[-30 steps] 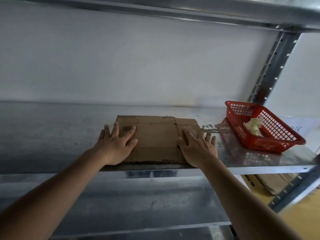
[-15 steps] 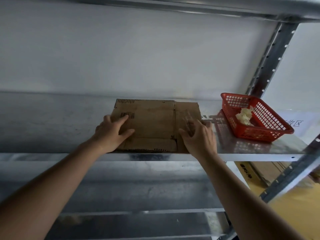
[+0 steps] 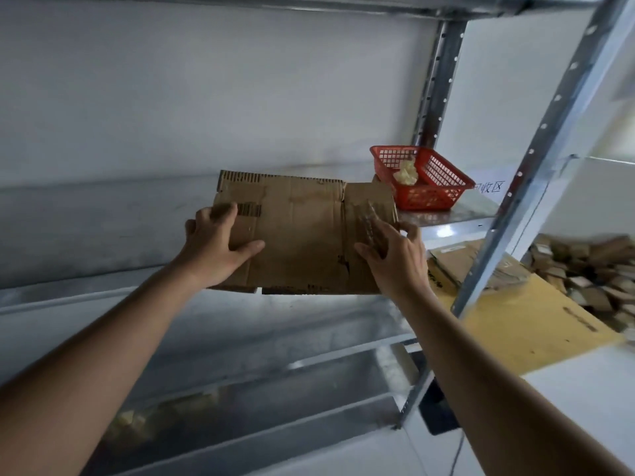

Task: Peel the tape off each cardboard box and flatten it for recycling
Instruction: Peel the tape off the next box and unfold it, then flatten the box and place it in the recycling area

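A flattened brown cardboard box (image 3: 302, 235) is lifted off the metal shelf (image 3: 453, 214), its near edge raised toward me. My left hand (image 3: 214, 245) grips its left edge, thumb on top and fingers curled over the far side. My right hand (image 3: 391, 255) grips the right flap, thumb on top, fingers wrapped round the edge. A strip of clear tape shows on the right flap just above my right hand.
A red plastic basket (image 3: 443, 187) with a wad of crumpled tape (image 3: 407, 173) stands on the shelf's right end. Steel uprights (image 3: 436, 84) frame the rack. Flattened cardboard (image 3: 460, 262) and a heap of small boxes (image 3: 584, 266) lie at the lower right.
Both hands went from pressing flat on the cardboard to gripping its edges. The flattened box came up off the shelf toward me, and my view swung right.
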{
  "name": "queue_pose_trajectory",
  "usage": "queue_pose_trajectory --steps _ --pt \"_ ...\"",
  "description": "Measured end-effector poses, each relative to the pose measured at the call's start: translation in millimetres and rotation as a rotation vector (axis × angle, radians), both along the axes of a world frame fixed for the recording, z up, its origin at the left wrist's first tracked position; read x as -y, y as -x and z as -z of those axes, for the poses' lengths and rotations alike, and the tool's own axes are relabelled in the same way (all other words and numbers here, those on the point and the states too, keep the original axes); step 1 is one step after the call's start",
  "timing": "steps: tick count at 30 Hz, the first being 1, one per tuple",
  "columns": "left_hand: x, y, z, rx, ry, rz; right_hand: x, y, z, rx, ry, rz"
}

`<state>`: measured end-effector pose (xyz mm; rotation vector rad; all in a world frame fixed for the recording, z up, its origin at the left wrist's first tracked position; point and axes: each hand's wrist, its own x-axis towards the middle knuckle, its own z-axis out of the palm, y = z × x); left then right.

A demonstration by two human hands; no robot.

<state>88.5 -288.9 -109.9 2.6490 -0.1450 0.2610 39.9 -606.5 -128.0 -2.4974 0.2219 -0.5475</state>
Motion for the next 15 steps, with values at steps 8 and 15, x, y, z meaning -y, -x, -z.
queue_pose_trajectory --steps 8,15 --pt "65 62 30 -0.079 -0.002 0.228 45 127 34 -0.049 -0.055 0.21" --pt "169 102 55 -0.137 -0.022 0.358 128 204 50 -0.093 -0.072 0.354"
